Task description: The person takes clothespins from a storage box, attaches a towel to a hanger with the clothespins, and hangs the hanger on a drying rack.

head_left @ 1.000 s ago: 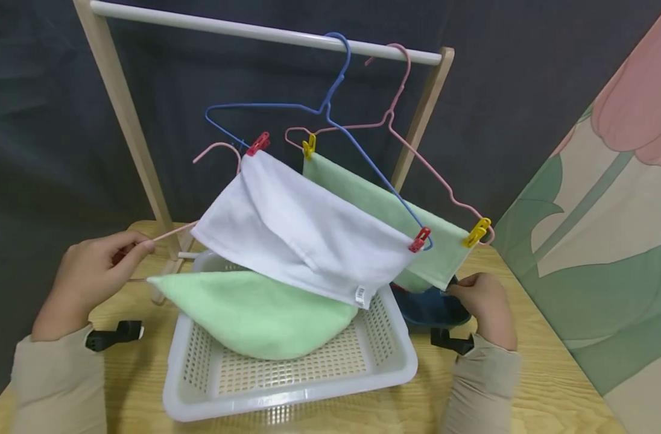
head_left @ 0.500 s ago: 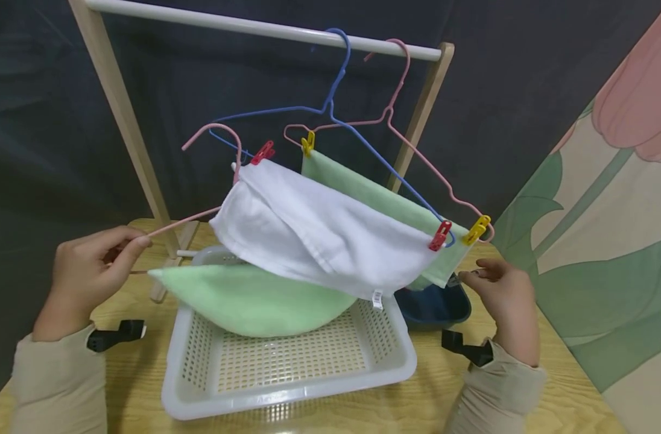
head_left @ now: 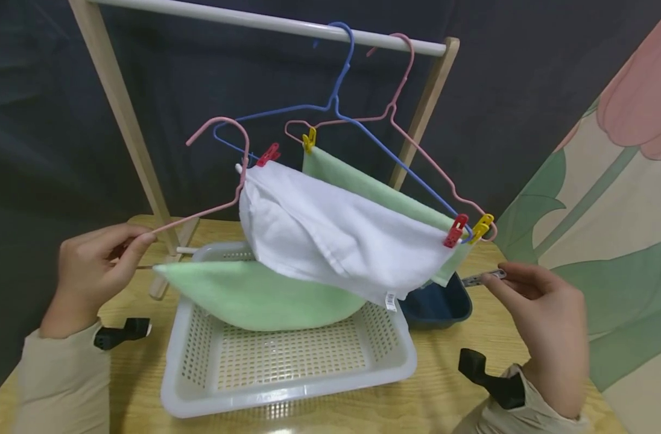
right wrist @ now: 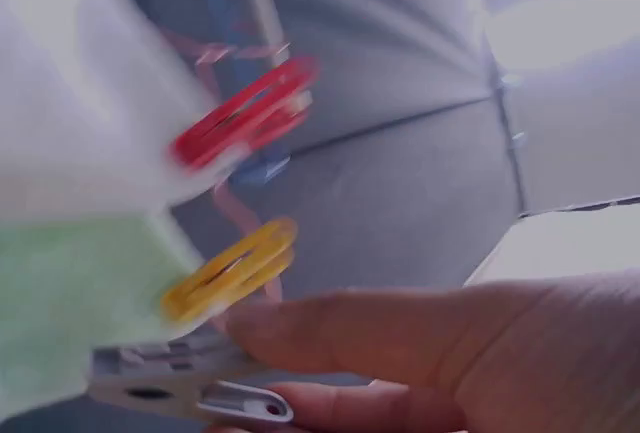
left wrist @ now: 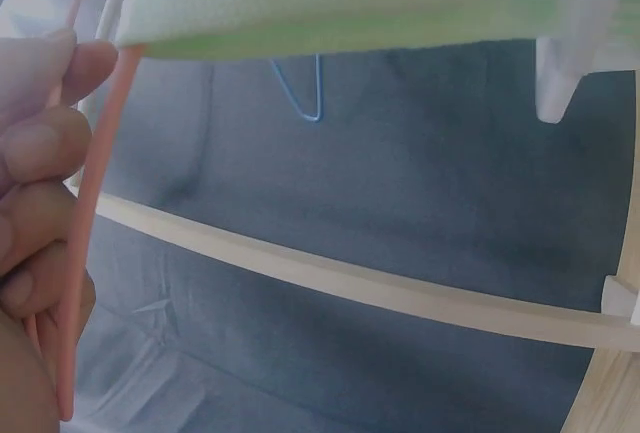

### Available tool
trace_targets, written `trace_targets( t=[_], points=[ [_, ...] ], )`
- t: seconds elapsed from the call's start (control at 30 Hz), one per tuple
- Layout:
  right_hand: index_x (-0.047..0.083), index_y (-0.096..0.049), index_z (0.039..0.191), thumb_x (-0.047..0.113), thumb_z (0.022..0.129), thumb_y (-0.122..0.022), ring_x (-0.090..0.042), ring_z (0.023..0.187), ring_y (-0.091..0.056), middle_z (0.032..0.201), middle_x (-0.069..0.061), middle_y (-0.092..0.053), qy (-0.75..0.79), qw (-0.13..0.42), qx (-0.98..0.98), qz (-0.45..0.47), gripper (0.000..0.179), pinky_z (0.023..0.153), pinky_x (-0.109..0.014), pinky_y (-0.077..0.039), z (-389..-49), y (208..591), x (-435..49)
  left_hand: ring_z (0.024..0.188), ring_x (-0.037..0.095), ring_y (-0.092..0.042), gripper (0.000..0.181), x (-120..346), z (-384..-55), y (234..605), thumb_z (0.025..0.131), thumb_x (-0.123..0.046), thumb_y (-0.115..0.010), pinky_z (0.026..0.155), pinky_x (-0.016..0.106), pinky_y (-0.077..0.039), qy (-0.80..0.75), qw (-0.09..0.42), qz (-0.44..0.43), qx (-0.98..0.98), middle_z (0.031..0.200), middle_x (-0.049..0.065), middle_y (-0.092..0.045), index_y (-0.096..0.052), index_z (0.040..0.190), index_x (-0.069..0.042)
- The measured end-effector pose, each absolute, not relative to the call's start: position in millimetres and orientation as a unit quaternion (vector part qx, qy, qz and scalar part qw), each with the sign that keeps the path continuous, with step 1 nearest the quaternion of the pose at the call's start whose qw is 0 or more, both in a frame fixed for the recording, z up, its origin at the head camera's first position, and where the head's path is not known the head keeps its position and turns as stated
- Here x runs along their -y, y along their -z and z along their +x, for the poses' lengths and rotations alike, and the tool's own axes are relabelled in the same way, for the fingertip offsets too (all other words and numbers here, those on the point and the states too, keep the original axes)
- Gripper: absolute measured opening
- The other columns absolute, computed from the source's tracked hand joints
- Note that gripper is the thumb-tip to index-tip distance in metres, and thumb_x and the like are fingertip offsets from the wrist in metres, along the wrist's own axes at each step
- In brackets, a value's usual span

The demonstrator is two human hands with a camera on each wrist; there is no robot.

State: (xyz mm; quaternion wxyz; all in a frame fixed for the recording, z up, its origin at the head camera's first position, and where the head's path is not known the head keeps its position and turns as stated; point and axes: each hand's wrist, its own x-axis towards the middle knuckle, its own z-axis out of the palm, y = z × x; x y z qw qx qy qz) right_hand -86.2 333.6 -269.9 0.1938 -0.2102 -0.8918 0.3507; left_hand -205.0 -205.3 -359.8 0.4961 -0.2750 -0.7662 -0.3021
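Note:
My left hand pinches the left end of a pink clothes hanger, its hook pointing up. A light green cloth hangs from this hanger, over the basket; a white cloth overlaps part of both in the head view. My right hand pinches a grey clothespin, just right of a dark blue bin. The white cloth hangs from a blue hanger by red clothespins. Behind it, another green cloth hangs from a second pink hanger by yellow clothespins.
A drying rack with a white rail and wooden legs stands at the back. The white perforated basket sits on the wooden table, left of the blue bin. A flower-patterned wall stands on the right.
My right hand has come away from the blue bin to the right, with the grey clothespin in its fingers. The white cloth has swung right, baring more of the held pink hanger.

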Motion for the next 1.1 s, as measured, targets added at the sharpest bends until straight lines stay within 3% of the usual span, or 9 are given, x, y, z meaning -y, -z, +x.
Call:
trace_targets(
  t=[0.17,0.4,0.5,0.77,1.1],
  points=[
    [0.007,-0.069,0.122,0.036,0.086,-0.082,0.007,0.082,-0.065,0.089,0.023,-0.068,-0.37,0.203,0.893,-0.158,0.047,0.069,-0.009,-0.049,-73,264,-323,0.049,0.002,-0.035,0.064,202,-204,359,0.1,-0.055,-0.056,0.056,0.011,-0.025,0.31,0.506,-0.273,0.757,0.057,0.003,-0.056,-0.074,0.076,0.002],
    [-0.002,-0.069,0.12,0.001,0.084,-0.082,-0.001,0.087,-0.069,0.1,0.014,-0.07,-0.403,0.261,0.877,-0.018,0.038,0.077,-0.013,-0.053,-76,267,-291,0.053,0.0,-0.034,0.062,195,-195,349,0.097,-0.05,-0.065,0.06,0.009,-0.026,0.368,0.524,-0.281,0.714,0.056,0.008,-0.055,-0.072,0.072,0.006],
    [-0.003,-0.07,0.119,-0.006,0.083,-0.08,-0.002,0.088,-0.068,0.102,0.01,-0.069,-0.414,0.272,0.868,0.02,0.037,0.079,-0.014,-0.053,-84,268,-277,0.052,0.001,-0.034,0.059,191,-192,345,0.096,-0.046,-0.069,0.06,0.01,-0.026,0.385,0.539,-0.29,0.691,0.054,0.008,-0.052,-0.072,0.071,0.008],
    [-0.003,-0.069,0.12,0.005,0.087,-0.08,0.0,0.091,-0.063,0.113,-0.011,-0.066,-0.411,0.264,0.872,-0.021,0.035,0.08,-0.009,-0.05,-110,274,-263,0.05,0.001,-0.03,0.06,189,-184,339,0.096,-0.043,-0.069,0.06,0.01,-0.022,0.386,0.562,-0.294,0.67,0.048,0.006,-0.044,-0.07,0.068,0.009],
    [-0.003,-0.065,0.124,0.011,0.09,-0.079,-0.028,0.105,-0.067,0.118,-0.018,-0.068,-0.396,0.264,0.876,-0.075,0.039,0.079,-0.006,-0.047,-147,293,-267,0.049,0.001,-0.029,0.059,189,-182,336,0.095,-0.041,-0.072,0.059,0.01,-0.021,0.4,0.563,-0.3,0.658,0.048,0.005,-0.04,-0.068,0.065,0.01]
  ],
)
